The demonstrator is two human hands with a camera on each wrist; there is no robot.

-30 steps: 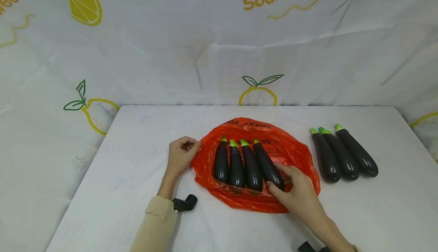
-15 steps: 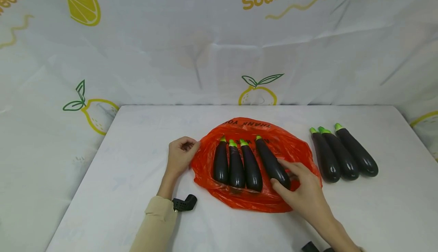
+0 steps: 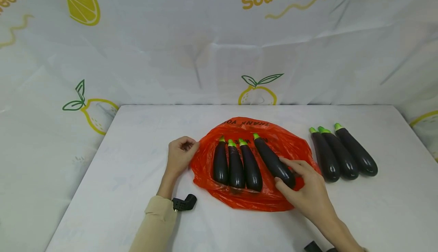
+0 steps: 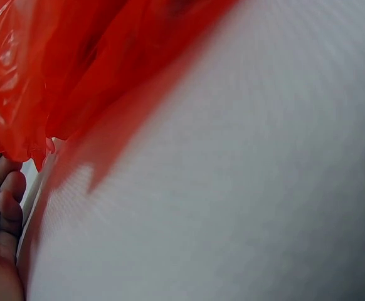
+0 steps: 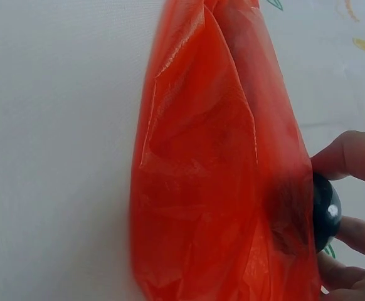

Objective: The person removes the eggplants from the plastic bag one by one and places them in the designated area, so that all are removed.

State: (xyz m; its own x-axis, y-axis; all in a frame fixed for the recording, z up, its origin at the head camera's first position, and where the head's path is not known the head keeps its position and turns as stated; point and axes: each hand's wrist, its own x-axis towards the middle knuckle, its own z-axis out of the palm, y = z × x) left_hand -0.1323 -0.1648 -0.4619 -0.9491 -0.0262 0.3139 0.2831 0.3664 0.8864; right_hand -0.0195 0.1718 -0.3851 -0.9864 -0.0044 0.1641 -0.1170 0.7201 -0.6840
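Note:
A red plastic bag point(image 3: 246, 203) lies open at the middle of the table, with several dark eggplants inside. My left hand point(image 3: 180, 155) pinches the bag's left edge, its fingers curled. Between the thumb and fingers of my right hand point(image 3: 309, 187) is the rounded end of the rightmost eggplant point(image 3: 270, 157) in the bag; its green stem end points away from me. That eggplant stands slightly apart from the other eggplants point(image 3: 236, 166), which lie side by side. In the right wrist view, the bag's side hides most of the held eggplant point(image 5: 327, 210).
Three more eggplants point(image 3: 342, 155) lie on the white table point(image 3: 137, 141) to the right of the bag, stems pointing away. A white curtain point(image 3: 164, 54) with lemon prints hangs behind the table. Black wrist cameras point(image 3: 184, 203) are worn on both wrists.
My right hand has moved the gripped eggplant rightward inside the bag, widening the gap to its neighbour. The left hand has stayed at the bag's edge.

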